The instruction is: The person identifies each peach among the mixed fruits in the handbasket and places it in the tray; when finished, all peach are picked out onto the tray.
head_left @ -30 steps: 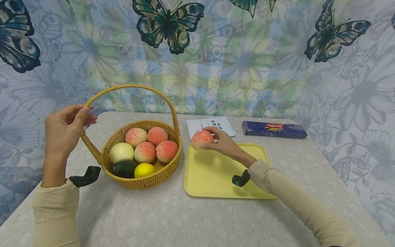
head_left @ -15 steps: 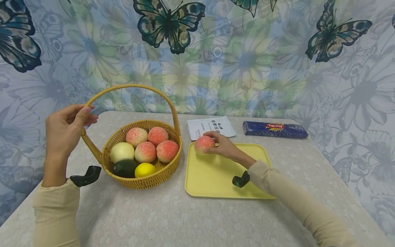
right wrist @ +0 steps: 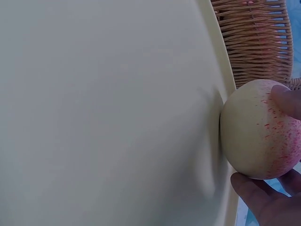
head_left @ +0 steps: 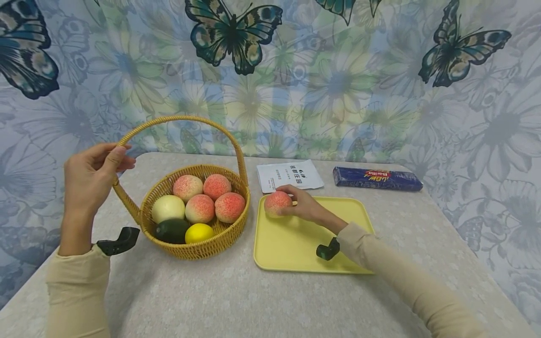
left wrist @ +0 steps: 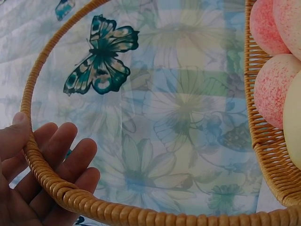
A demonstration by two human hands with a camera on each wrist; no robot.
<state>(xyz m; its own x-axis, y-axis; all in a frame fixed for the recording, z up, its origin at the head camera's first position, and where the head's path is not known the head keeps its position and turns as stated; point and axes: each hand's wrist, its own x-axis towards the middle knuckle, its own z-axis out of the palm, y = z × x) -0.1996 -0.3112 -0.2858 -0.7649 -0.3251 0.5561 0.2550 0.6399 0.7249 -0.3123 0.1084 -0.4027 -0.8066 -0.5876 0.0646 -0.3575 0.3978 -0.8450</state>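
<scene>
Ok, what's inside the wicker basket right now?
The wicker basket holds four peaches, a pale round fruit, a dark green fruit and a lemon. Anything beneath them is covered.

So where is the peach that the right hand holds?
In the head view, the peach sits on the yellow tray's far left corner, beside the basket, gripped by the right hand.

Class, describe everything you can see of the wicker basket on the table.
The wicker basket is round, woven of tan cane, with a tall arched handle. It stands upright on the table, left of the yellow tray. It holds four peaches, a pale round fruit, a dark green one and a lemon. The left hand grips the handle low on its left side.
</scene>
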